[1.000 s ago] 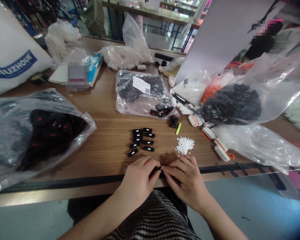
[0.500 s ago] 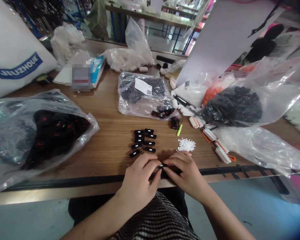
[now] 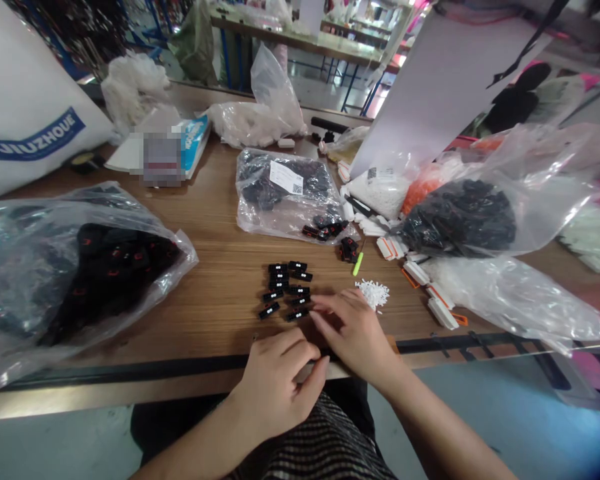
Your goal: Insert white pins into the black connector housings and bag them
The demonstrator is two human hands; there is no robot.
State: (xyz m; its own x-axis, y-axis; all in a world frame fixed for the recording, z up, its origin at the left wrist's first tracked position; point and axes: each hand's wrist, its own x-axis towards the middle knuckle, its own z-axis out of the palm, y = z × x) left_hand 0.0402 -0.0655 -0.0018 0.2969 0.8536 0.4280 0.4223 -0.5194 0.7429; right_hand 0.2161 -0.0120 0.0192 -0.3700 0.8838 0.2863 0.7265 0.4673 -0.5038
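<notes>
My right hand [image 3: 353, 333] reaches forward over the wooden table [image 3: 215, 293], its fingertips at a small black connector [image 3: 297, 313] at the near end of two short rows of black connectors [image 3: 287, 287]. The fingers are stretched and apart. My left hand [image 3: 275, 383] rests at the table's front edge with fingers curled together; nothing shows in it. A little heap of tiny white pieces [image 3: 373, 293] lies just right of my right hand.
A big clear bag of black and red parts [image 3: 80, 273] lies left. A labelled bag of black parts [image 3: 285, 190] sits behind the rows, with loose black parts [image 3: 349, 248] and a green stick [image 3: 357, 263]. Bags of black, orange and white parts [image 3: 460, 217] crowd the right.
Both hands were pinched together on a small black part at the table edge. My right hand has since moved forward to the rows, where one more connector lies; my left hand drew back.
</notes>
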